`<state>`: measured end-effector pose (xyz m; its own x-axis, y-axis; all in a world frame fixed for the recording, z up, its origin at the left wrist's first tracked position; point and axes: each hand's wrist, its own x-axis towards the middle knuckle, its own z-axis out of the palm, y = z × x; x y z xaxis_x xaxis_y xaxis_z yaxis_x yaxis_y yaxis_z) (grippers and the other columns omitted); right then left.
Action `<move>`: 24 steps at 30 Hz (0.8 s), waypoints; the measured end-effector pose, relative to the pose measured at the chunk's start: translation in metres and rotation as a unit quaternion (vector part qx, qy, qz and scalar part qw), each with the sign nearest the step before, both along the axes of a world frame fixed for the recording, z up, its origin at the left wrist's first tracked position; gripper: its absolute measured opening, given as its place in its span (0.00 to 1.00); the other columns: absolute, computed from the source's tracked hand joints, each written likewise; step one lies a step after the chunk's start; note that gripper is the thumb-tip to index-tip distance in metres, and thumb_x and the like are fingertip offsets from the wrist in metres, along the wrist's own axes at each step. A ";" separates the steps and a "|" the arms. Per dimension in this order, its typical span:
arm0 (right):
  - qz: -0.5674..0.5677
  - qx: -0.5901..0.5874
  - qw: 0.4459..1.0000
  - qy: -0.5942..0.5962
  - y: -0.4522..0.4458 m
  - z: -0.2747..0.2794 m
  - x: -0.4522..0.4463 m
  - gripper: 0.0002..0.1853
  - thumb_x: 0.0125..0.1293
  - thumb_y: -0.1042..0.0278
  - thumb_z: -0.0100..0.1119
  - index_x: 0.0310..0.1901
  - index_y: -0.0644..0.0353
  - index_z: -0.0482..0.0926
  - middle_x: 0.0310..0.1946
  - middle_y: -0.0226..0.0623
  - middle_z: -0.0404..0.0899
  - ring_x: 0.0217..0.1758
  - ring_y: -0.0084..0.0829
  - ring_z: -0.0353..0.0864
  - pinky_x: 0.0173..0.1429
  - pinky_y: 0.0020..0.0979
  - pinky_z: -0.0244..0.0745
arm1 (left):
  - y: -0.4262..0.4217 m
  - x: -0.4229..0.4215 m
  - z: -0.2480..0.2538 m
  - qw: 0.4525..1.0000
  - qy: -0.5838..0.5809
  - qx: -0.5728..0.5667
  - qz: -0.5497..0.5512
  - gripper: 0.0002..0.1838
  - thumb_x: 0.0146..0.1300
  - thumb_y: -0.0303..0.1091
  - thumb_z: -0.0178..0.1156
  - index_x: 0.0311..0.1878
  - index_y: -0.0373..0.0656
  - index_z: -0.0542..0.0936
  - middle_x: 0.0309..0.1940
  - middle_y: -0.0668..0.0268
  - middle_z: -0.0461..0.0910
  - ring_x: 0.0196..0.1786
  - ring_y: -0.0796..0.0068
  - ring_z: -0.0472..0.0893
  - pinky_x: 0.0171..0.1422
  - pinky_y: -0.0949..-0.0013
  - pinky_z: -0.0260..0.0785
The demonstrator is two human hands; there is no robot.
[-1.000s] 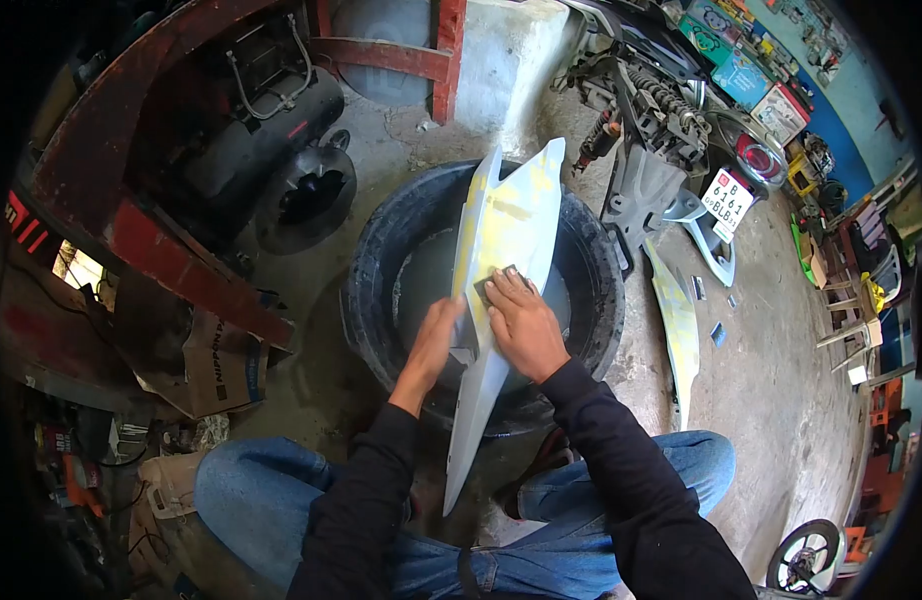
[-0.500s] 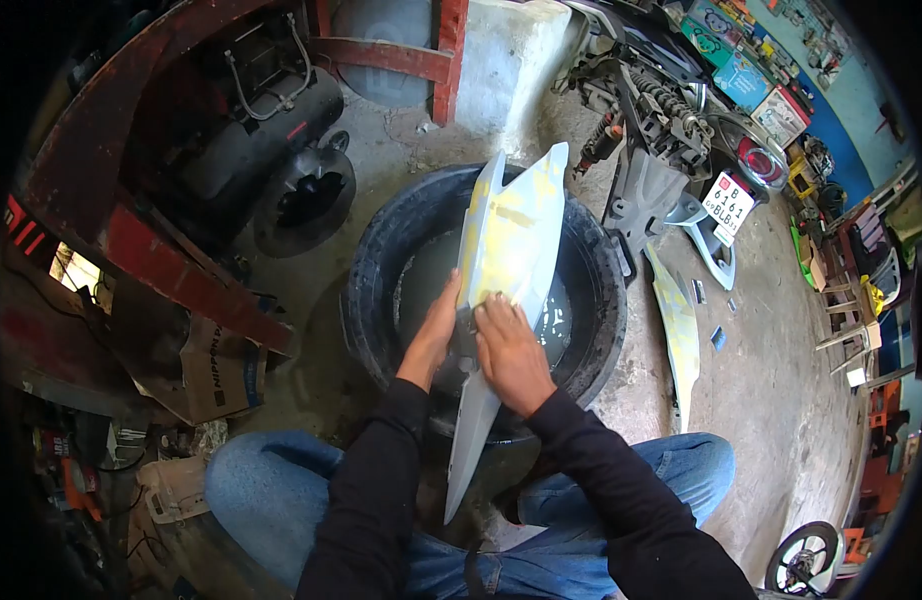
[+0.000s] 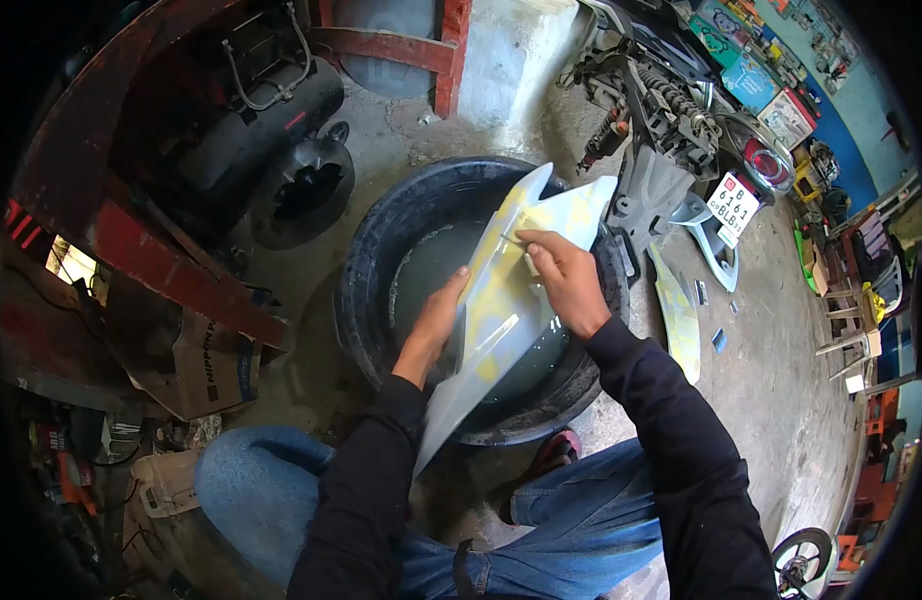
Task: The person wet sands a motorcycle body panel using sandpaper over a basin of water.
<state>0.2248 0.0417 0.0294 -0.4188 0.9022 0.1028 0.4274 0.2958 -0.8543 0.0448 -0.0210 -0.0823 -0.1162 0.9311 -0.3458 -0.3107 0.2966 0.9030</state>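
Observation:
A long white and yellow panel (image 3: 511, 300), forked at its top end, is held tilted over a black tub (image 3: 366, 250) of cloudy water (image 3: 436, 275). My left hand (image 3: 436, 318) grips the panel's left edge, its fingers hidden beneath. On the panel's upper part rests my right hand (image 3: 566, 280), with its fingers bent together near a ridge; whether something small is pinched in them cannot be made out. The pointed lower end of the panel reaches past the tub's near rim, beside my left sleeve.
A similar yellow-white panel (image 3: 676, 310) lies on the floor right of the tub. Beyond it stands a partly stripped motorcycle (image 3: 661, 120) with a licence plate (image 3: 732, 208). Left are a red frame (image 3: 171, 260), a black tank (image 3: 261, 125) and a cardboard box (image 3: 211, 365).
The panel has tilted, its forked end swinging right and its pointed end left. My right hand has moved up and right along it, its fingers going from flat to bent.

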 end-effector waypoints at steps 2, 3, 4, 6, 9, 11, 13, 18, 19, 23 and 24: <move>0.101 0.181 0.976 -0.071 -0.008 -0.013 0.005 0.15 0.72 0.71 0.54 0.57 0.62 0.83 0.51 0.46 0.85 0.53 0.45 0.85 0.62 0.39 0.78 | 0.004 0.000 0.002 1.000 0.003 -0.001 0.004 0.37 0.76 0.60 0.49 0.68 0.33 0.76 0.63 0.53 0.79 0.64 0.67 0.77 0.71 0.67 0.64; 0.143 0.249 0.953 -0.091 -0.016 -0.026 0.006 0.17 0.67 0.73 0.57 0.57 0.61 0.82 0.54 0.48 0.82 0.60 0.51 0.80 0.67 0.42 0.75 | 0.006 0.001 0.002 1.000 0.005 -0.001 0.011 0.37 0.76 0.60 0.49 0.67 0.32 0.78 0.62 0.53 0.80 0.64 0.68 0.77 0.71 0.67 0.64; 0.186 0.288 0.929 -0.137 -0.023 -0.034 0.006 0.19 0.65 0.75 0.59 0.57 0.62 0.81 0.59 0.47 0.79 0.65 0.50 0.76 0.71 0.43 0.72 | 0.007 0.000 0.000 1.000 0.006 -0.001 0.009 0.37 0.76 0.60 0.49 0.67 0.32 0.78 0.62 0.53 0.80 0.64 0.68 0.77 0.71 0.67 0.64; 0.176 0.350 0.910 -0.134 -0.034 -0.044 0.003 0.18 0.61 0.74 0.62 0.53 0.65 0.81 0.56 0.47 0.78 0.64 0.49 0.74 0.69 0.44 0.72 | 0.010 -0.004 -0.003 1.000 -0.026 0.016 0.009 0.37 0.76 0.60 0.50 0.66 0.31 0.78 0.61 0.53 0.81 0.62 0.69 0.78 0.70 0.68 0.65; 0.053 0.304 0.938 -0.154 -0.012 -0.047 0.009 0.17 0.60 0.73 0.62 0.52 0.67 0.82 0.54 0.46 0.80 0.62 0.49 0.75 0.68 0.45 0.73 | 0.010 -0.002 -0.007 0.999 0.039 0.012 0.031 0.38 0.75 0.61 0.51 0.64 0.30 0.79 0.59 0.53 0.82 0.60 0.69 0.79 0.68 0.67 0.66; 0.070 0.347 0.919 -0.176 -0.018 -0.052 0.010 0.17 0.59 0.73 0.63 0.50 0.66 0.83 0.53 0.45 0.80 0.62 0.48 0.76 0.68 0.43 0.74 | 0.008 -0.001 -0.006 0.999 0.035 0.004 0.032 0.38 0.74 0.62 0.52 0.63 0.30 0.80 0.58 0.52 0.83 0.59 0.68 0.79 0.67 0.67 0.67; 0.137 0.364 0.907 -0.158 -0.051 -0.053 0.003 0.17 0.58 0.72 0.64 0.50 0.66 0.84 0.54 0.44 0.80 0.62 0.47 0.76 0.69 0.42 0.73 | 0.013 -0.001 -0.011 0.999 0.026 0.003 0.039 0.39 0.74 0.63 0.52 0.61 0.29 0.81 0.57 0.52 0.83 0.59 0.68 0.80 0.66 0.66 0.67; 0.043 0.311 0.934 -0.170 -0.016 -0.042 0.014 0.17 0.60 0.73 0.61 0.50 0.67 0.82 0.51 0.45 0.80 0.59 0.47 0.77 0.67 0.44 0.73 | 0.013 -0.003 -0.017 0.996 0.076 -0.025 0.036 0.40 0.70 0.66 0.54 0.57 0.30 0.84 0.53 0.50 0.85 0.57 0.66 0.81 0.65 0.65 0.68; 0.044 0.300 0.938 -0.167 -0.026 -0.043 0.011 0.17 0.59 0.73 0.61 0.51 0.66 0.82 0.51 0.46 0.80 0.59 0.47 0.77 0.69 0.44 0.73 | 0.013 -0.004 -0.018 0.996 0.077 -0.026 0.038 0.40 0.70 0.66 0.54 0.57 0.30 0.84 0.53 0.50 0.85 0.57 0.66 0.81 0.65 0.65 0.68; 0.151 0.345 0.913 -0.157 -0.059 -0.046 0.005 0.18 0.57 0.73 0.63 0.51 0.65 0.83 0.52 0.44 0.80 0.59 0.47 0.77 0.68 0.43 0.74 | 0.017 -0.003 -0.020 0.996 0.074 -0.028 0.041 0.40 0.70 0.66 0.54 0.56 0.30 0.84 0.52 0.50 0.85 0.56 0.65 0.82 0.65 0.64 0.68; 0.105 0.316 0.931 -0.151 -0.044 -0.046 0.007 0.18 0.58 0.74 0.63 0.51 0.66 0.83 0.51 0.45 0.80 0.59 0.48 0.77 0.65 0.43 0.75 | 0.017 -0.003 -0.021 0.995 0.085 -0.023 0.047 0.40 0.70 0.66 0.53 0.56 0.30 0.84 0.52 0.50 0.86 0.56 0.64 0.82 0.65 0.64 0.68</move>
